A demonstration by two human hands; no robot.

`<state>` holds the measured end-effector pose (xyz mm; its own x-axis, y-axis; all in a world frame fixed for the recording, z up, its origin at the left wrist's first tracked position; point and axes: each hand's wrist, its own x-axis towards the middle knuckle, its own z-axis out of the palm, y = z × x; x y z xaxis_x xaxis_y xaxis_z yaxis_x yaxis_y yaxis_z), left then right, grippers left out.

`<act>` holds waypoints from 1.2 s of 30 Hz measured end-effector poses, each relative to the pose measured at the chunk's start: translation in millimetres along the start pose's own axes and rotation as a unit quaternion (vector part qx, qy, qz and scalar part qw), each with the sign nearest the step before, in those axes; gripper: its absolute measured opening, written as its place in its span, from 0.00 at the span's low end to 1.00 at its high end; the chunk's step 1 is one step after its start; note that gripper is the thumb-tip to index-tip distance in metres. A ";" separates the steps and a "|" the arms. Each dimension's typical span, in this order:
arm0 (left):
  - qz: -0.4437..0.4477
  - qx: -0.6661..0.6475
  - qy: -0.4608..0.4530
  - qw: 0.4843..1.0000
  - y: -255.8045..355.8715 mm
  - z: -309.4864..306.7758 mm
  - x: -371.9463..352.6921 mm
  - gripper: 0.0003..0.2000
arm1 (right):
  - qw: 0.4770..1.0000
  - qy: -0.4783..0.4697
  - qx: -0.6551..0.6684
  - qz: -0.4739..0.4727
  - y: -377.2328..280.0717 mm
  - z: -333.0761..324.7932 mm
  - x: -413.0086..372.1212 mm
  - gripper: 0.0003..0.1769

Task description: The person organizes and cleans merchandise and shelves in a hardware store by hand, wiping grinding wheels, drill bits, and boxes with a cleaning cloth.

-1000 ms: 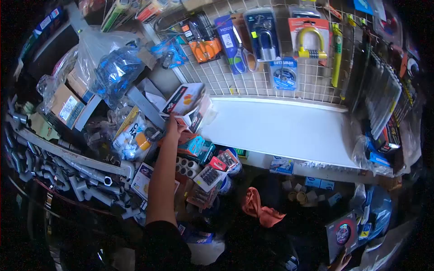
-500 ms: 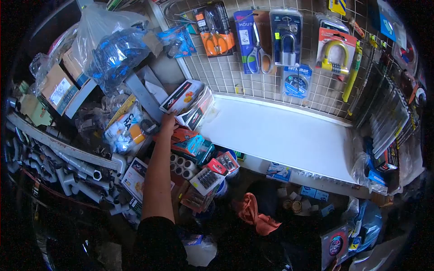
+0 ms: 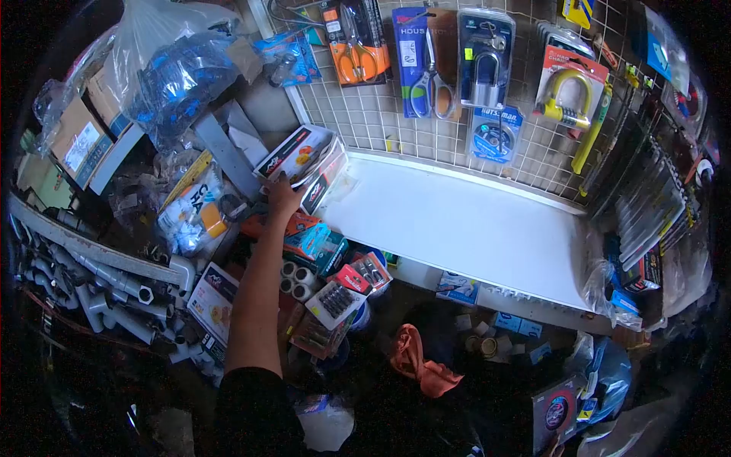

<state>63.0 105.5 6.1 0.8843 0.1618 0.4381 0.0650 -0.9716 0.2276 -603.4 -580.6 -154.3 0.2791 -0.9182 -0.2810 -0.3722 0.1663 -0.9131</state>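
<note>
Right now, the left hand point(image 3: 282, 199) is gripping a white printed box point(image 3: 304, 164) by its near corner, left of the frame's centre. Its fingers are bending over the edge and covering that corner, so I can't tell how firmly they are pressing, or whether one carton or two are sitting there. The box is resting at the left end of a white shelf point(image 3: 457, 236).

Down at the lower right, the right hand point(image 3: 560, 442) is nearly vanishing into shadow by a flat package point(image 3: 554, 411) with a round red design; whether it is holding that package, I can't tell.

Below the box, the left forearm is partly blocking a white carton point(image 3: 212, 305), and white tubes point(image 3: 298, 280) are showing just to its right. An orange cloth point(image 3: 421, 365) is lying in the murk at lower centre. At upper left, a plastic bag point(image 3: 171, 61) is running off the top edge, its film blurring the blue contents.
</note>
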 end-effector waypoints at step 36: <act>0.176 -0.373 -0.239 0.879 225.4 -124.6 -203.9 0.08 | 0.995 0.009 0.081 -0.056 8.9 6.4 6.6 0.34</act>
<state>-160.3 -124.9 76.5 0.8936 -0.3905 0.2214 -0.4159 -0.5343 0.7359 -599.2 -582.9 -166.2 0.2937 -0.9404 -0.1714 -0.1921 0.1175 -0.9743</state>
